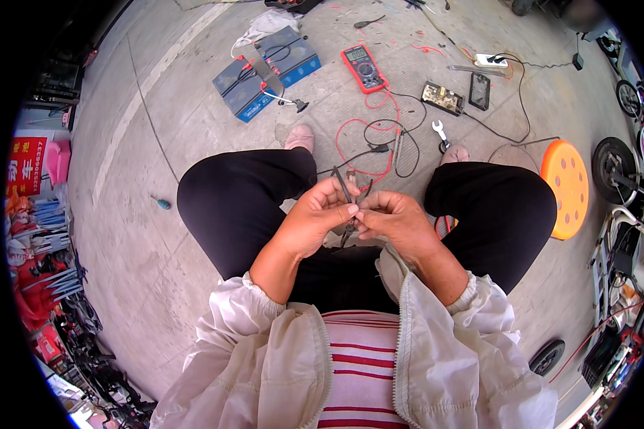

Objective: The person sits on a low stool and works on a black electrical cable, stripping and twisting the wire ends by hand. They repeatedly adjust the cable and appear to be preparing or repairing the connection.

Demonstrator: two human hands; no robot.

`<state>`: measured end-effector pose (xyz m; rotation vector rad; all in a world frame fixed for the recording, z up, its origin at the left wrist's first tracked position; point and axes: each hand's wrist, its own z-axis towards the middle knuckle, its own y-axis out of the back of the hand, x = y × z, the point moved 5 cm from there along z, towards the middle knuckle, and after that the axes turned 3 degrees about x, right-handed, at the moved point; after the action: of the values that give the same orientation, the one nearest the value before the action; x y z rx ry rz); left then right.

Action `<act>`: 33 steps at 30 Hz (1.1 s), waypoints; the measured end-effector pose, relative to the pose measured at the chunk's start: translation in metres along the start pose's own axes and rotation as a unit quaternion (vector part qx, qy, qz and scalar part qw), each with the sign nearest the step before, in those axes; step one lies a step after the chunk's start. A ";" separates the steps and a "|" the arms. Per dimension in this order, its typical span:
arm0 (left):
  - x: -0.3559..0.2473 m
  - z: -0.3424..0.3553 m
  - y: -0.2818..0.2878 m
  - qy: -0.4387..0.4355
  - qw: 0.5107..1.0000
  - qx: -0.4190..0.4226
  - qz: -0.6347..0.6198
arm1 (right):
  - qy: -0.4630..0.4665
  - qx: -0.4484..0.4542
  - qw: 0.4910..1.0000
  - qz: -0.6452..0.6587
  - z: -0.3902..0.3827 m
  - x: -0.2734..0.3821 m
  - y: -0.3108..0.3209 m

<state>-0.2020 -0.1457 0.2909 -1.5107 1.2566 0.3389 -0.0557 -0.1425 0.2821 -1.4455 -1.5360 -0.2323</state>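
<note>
- Beneath everything was the grey concrete floor (143,300), where I sat with knees apart.
- Beyond my left foot stood the blue boxes (275,68), wires and a clamp-like metal piece on top.
- My left hand (315,216) and right hand (396,214) met in front of me, between my knees, thumbs and fingers pinched closed on a dark cable (342,184).
- Ahead of them on the floor lay a red multimeter (365,69), with red and black leads (396,151) looping back toward my hands.
- To its right was an opened circuit box (444,99).
- A wrench (440,130) lay just by my right foot.
- Smallest, the cable sat at my fingertips, one strand rising past my left fingers; I couldn't tell how many pieces I held.
</note>
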 end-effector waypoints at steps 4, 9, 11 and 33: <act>0.001 0.000 0.004 -0.026 0.998 -0.015 0.049 | 0.037 -0.001 0.999 -0.028 0.001 -0.001 0.003; -0.003 -0.001 0.004 -0.010 0.998 -0.018 0.067 | 0.032 -0.003 0.998 -0.049 0.003 -0.001 0.003; -0.002 -0.001 0.003 -0.014 0.997 -0.007 0.079 | 0.037 0.004 0.998 -0.058 0.002 0.000 0.002; -0.009 -0.005 0.008 -0.068 0.995 -0.067 0.023 | 0.101 -0.047 0.993 0.049 0.002 0.012 0.010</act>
<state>-0.2140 -0.1439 0.2947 -1.5456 1.1807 0.5560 -0.0464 -0.1305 0.2855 -1.5175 -1.3020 -0.3861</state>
